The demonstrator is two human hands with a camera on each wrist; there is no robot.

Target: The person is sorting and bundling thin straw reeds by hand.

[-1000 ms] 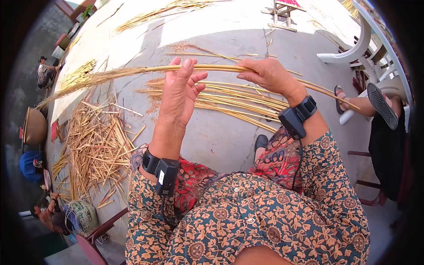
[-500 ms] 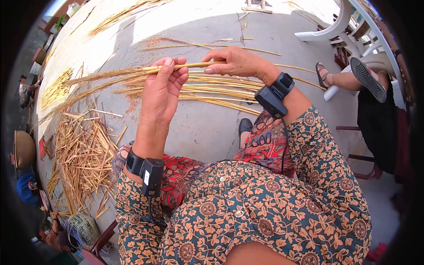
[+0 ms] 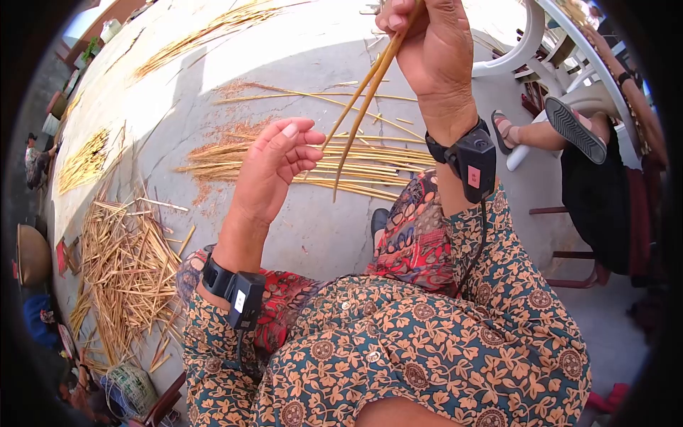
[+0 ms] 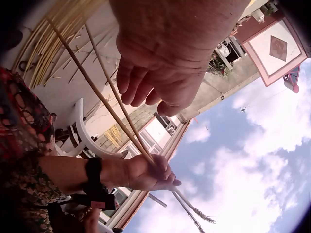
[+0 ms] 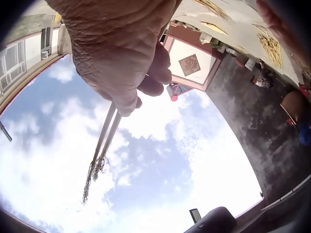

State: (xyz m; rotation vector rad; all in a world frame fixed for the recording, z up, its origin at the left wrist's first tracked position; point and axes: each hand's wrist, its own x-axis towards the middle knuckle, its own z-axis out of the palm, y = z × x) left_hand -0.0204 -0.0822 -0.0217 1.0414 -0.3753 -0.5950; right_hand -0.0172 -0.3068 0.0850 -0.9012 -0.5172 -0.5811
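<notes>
Two long straw-coloured stalks (image 3: 369,92) hang slanting from my raised right hand (image 3: 435,60), which grips them with curled fingers. Their lower ends point down toward my left hand (image 3: 274,169). That hand is held up over my lap, its fingers loosely bent and nothing in them. The left wrist view shows the stalks (image 4: 108,103) running past the left fingertips, up to where the right hand (image 4: 148,174) grips them. Beyond the right hand (image 5: 121,53), the right wrist view shows their thin feathery heads (image 5: 92,177) against the sky.
A row of long stalks (image 3: 356,167) lies on the concrete ahead. A heap of short cut pieces (image 3: 128,277) is to the left, and more bundles (image 3: 206,35) lie in the sun. At right are a white chair (image 3: 516,53) and another person's feet (image 3: 576,128).
My left hand has let go of the stalks. The right hand has swung up and to the right with them, turning them from nearly level to steeply slanted.
</notes>
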